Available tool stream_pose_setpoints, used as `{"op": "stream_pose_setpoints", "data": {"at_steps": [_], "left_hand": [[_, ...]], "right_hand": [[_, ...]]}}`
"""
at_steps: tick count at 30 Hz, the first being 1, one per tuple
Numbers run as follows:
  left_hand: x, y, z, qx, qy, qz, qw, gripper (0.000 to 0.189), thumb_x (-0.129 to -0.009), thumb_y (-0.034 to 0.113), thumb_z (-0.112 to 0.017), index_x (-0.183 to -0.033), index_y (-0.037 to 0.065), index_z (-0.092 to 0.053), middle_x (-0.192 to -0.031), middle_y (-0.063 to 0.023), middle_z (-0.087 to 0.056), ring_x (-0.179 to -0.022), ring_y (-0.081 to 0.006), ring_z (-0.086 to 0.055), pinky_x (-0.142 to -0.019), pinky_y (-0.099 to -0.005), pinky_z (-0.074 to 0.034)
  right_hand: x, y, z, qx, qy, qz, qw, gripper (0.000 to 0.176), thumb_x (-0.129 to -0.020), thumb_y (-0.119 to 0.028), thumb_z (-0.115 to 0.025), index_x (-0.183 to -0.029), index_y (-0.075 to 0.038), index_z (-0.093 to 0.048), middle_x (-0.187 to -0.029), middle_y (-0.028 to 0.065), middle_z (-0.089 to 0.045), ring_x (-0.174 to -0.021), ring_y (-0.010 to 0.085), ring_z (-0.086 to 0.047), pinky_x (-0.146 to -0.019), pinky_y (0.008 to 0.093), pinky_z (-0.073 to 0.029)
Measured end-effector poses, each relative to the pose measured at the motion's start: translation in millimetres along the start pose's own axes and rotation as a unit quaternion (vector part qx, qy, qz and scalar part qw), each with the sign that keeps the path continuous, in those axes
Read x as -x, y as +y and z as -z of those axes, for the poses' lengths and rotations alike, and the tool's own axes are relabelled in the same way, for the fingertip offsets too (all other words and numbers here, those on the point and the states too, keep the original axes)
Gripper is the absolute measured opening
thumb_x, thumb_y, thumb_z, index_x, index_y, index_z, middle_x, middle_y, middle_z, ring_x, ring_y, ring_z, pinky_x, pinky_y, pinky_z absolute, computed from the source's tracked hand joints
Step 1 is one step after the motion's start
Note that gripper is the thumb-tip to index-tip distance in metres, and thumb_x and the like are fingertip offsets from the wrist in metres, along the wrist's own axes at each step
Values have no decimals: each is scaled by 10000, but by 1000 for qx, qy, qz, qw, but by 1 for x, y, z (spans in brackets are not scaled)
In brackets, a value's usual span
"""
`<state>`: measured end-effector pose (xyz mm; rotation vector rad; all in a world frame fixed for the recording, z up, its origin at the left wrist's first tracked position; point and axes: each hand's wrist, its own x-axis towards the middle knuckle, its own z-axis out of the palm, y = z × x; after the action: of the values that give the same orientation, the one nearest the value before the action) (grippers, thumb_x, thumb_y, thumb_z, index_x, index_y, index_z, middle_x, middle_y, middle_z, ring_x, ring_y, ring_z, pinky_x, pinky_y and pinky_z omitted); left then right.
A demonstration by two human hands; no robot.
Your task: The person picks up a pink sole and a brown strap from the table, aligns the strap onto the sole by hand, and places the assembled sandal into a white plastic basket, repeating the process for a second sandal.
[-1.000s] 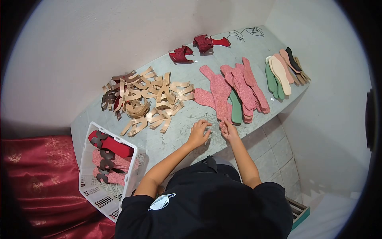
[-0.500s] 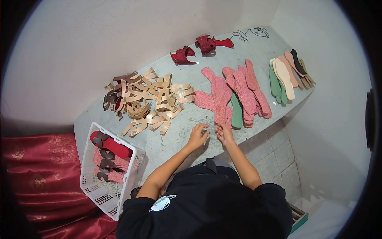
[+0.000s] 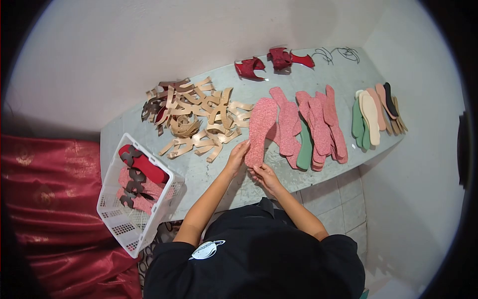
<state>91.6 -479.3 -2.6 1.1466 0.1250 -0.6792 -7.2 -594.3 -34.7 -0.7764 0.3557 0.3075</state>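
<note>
The heel end of the pink insole (image 3: 260, 130) is disappearing under the fingers of the left hand (image 3: 238, 155) and the right hand (image 3: 264, 175), so its underside and the fingertips beneath it are not showing. A green insole (image 3: 304, 148) is lying mostly buried under the pink insole stack (image 3: 318, 130), and the soles (image 3: 142, 169) in the white basket (image 3: 119, 226) are overlapping too much to count. The red cloth (image 3: 50, 199) is running off into the dark lens rim, while the black cord (image 3: 343, 52) is appearing too small to make out.
</note>
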Motion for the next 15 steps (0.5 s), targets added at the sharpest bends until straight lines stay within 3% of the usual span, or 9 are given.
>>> {"op": "stream_pose_setpoints", "data": {"at_steps": [2, 6, 15], "left_hand": [[4, 7, 4, 29, 6, -36, 999, 334, -847, 192, -549, -1110, -4, -486, -1005, -36, -563, -890, -92, -536, -779, -227, -423], [8, 12, 21, 7, 12, -79, 997, 279, -845, 143, -538, -1090, 17, -495, -965, -48, -588, -846, -106, -563, -757, -252, -446], [19, 24, 52, 35, 46, -122, 991, 228, -864, 118, -514, -1061, 2, -509, -932, -46, -597, -800, -98, -562, -720, -243, -454]], "right_hand": [[-2, -2, -7, 50, -28, -11, 998, 194, -856, -211, -538, -1000, -82, -545, -894, -2, -579, -788, 62, -531, -657, 204, -434], [-7, 1, -20, 150, -61, -24, 987, 225, -840, -274, -559, -989, -106, -567, -848, -46, -568, -760, 31, -492, -653, 182, -390], [-37, 7, -31, 269, -131, -24, 954, 224, -808, -253, -609, -952, -85, -575, -818, -48, -557, -704, 34, -477, -623, 183, -370]]}}
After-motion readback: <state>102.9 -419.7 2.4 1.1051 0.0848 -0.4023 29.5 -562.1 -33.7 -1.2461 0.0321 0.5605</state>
